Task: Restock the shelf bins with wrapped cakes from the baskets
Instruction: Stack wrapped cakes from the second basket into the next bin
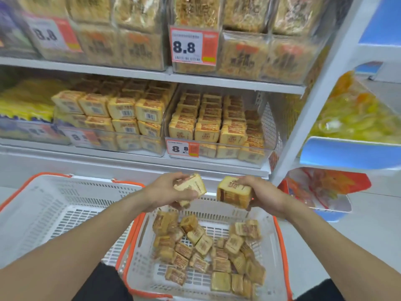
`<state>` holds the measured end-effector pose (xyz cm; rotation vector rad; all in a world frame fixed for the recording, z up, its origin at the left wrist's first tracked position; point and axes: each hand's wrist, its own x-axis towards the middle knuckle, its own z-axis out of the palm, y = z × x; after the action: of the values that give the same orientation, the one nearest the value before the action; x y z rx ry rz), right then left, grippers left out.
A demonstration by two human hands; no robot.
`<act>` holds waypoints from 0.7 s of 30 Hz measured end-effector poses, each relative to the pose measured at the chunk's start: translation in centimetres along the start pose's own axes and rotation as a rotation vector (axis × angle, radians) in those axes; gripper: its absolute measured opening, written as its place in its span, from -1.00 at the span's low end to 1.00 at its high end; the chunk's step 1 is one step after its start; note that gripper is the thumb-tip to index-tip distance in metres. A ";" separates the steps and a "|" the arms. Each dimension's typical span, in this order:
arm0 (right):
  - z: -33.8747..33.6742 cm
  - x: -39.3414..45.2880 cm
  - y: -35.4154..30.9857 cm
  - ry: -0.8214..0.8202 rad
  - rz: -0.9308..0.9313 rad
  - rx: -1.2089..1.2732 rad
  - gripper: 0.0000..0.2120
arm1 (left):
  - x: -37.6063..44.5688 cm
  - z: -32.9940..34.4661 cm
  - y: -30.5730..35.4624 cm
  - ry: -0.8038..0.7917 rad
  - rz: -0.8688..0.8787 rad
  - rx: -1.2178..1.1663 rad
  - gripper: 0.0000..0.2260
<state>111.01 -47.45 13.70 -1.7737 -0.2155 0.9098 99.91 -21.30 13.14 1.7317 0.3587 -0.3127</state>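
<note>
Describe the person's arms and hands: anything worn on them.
Both forearms are bare up to the frame's edge, with no sleeves in view. The left hand and right hand wear no gloves, and no rings, watch or wristband show on either.

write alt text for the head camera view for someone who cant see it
The left hand and right hand each hold wrapped cakes above a white basket holding loose wrapped cakes. An emptier basket sits to its left, below shelf bins stocked with cakes.

Open air lies between the right basket (pixel 280 235) and right bin (pixel 269 148); the upper shelf (pixel 217 80) caps the bin's opening.
</note>
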 end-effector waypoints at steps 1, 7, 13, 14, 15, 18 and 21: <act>0.3 -0.4 0.2 0.014 -0.014 0.113 -0.68 | -0.2 0.5 0.1 0.013 0.010 -0.060 -0.53; 1.4 -1.7 0.7 0.080 -0.202 0.192 -0.64 | 1.5 2.6 0.5 0.318 0.046 -0.044 -0.58; 0.9 -1.5 0.1 0.297 -0.362 0.255 -0.67 | 3.2 3.4 0.8 0.280 0.048 -0.229 -0.66; 0.9 -1.3 0.2 0.327 -0.345 0.277 -0.67 | 3.3 3.6 0.8 0.255 0.042 -0.269 -0.65; 0.9 -1.0 0.1 0.358 -0.319 0.310 -0.66 | 3.5 3.8 0.9 0.225 0.040 -0.302 -0.63; 1.3 -0.5 -0.1 0.444 -0.228 0.483 -0.63 | 4.0 4.2 1.2 0.163 0.016 -0.395 -0.59; 1.9 0.1 -0.2 0.415 -0.238 0.575 -0.64 | 4.1 4.9 1.8 0.126 -0.031 -0.431 -0.61</act>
<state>109.91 -45.90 13.61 -1.3211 0.0985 0.3635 104.32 -26.17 12.23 1.3250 0.5057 -0.1342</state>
